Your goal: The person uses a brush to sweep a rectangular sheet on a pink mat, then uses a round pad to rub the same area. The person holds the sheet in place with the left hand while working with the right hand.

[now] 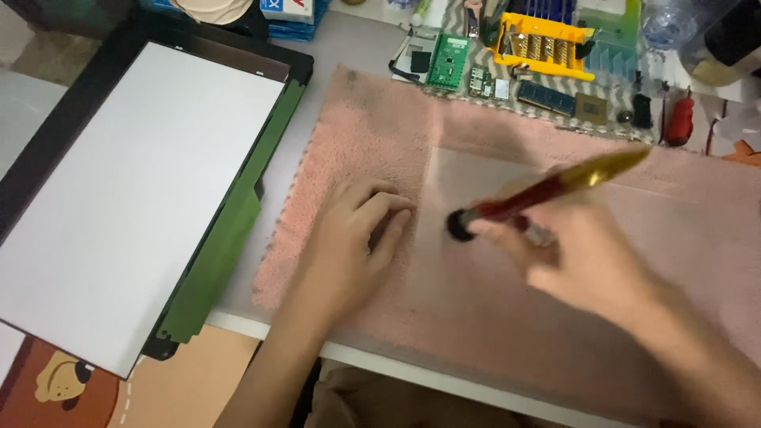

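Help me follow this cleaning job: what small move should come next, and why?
Probably sweep the brush along the clear sheet: the right hand has its dark tip on the sheet while the left hand presses beside it on the pink towel.

Pink towel [507,317] lies open toward 6 o'clock; circuit boards [449,59] crowd 12 o'clock, white panel [135,190] blocks 9.

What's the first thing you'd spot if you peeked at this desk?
Most eye-catching is the red and gold brush, held slanted in the right hand over a clear sheet on the fluffy pink towel, its dark tip pointing down. The left hand presses flat on the towel beside it. A big white panel in a black frame fills the left side, and a yellow parts tray sits at the top among small circuit boards.
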